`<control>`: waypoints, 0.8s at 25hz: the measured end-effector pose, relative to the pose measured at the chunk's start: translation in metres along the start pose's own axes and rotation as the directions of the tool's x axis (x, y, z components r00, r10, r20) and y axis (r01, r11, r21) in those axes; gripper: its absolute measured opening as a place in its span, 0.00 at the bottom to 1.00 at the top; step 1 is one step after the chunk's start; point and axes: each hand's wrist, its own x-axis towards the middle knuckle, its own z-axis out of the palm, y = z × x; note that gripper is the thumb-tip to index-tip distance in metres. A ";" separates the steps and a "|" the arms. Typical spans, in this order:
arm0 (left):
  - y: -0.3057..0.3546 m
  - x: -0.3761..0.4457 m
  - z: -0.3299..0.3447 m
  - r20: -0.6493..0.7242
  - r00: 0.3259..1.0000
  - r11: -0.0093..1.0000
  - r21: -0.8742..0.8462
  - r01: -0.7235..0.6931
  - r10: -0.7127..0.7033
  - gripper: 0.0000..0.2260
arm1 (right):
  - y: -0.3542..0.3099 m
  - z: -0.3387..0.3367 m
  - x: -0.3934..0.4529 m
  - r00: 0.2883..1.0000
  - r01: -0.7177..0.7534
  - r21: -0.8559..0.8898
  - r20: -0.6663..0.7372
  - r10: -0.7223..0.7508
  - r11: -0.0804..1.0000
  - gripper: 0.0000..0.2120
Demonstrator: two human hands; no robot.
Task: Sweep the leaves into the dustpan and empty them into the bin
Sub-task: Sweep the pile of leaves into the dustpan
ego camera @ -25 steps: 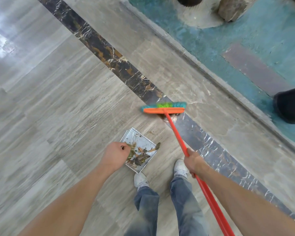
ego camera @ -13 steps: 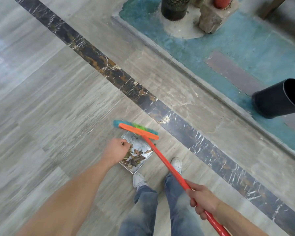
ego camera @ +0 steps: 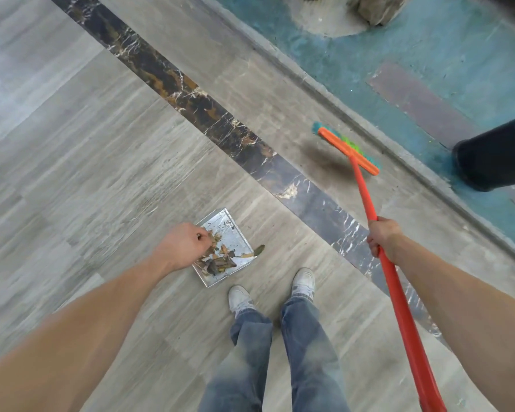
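Note:
A square metal dustpan (ego camera: 231, 233) hangs low over the grey floor in front of my shoes, with brown dry leaves (ego camera: 219, 260) piled in its near half. One leaf (ego camera: 258, 249) pokes over its right edge. My left hand (ego camera: 185, 246) is closed in a fist over the pan's left side; the handle it grips is hidden under the fist. My right hand (ego camera: 382, 236) is wrapped around the orange broom handle (ego camera: 399, 298). The broom head (ego camera: 348, 150), orange with green and teal bristles, is raised off the floor to the far right. A black bin (ego camera: 497, 156) stands at the right edge.
A dark marble strip (ego camera: 191, 93) crosses the floor diagonally. Beyond a raised grey curb (ego camera: 304, 75) lies a teal painted area with a stone block (ego camera: 378, 8) at the top. My white shoes (ego camera: 302, 282) and jeans are at the bottom centre.
The broom head has swung away from the dustpan, up and to the right toward the curb. My right hand has moved right with it. The dustpan stays in my left hand.

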 end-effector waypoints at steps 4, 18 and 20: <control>0.002 0.003 -0.003 0.009 1.000 1.000 -0.008 0.011 -0.011 0.13 | 0.037 0.036 -0.012 0.991 -0.101 -0.343 0.043 0.123 0.934 0.13; 0.012 -0.010 -0.002 -0.028 0.999 0.999 -0.028 0.033 -0.034 0.16 | 0.078 0.109 -0.236 0.638 -0.389 -0.050 0.706 0.308 0.920 0.14; 0.005 -0.019 -0.003 -0.040 0.999 0.999 -0.031 0.034 -0.035 0.16 | 0.078 0.094 -0.241 0.671 -0.324 -0.045 0.693 0.263 0.945 0.13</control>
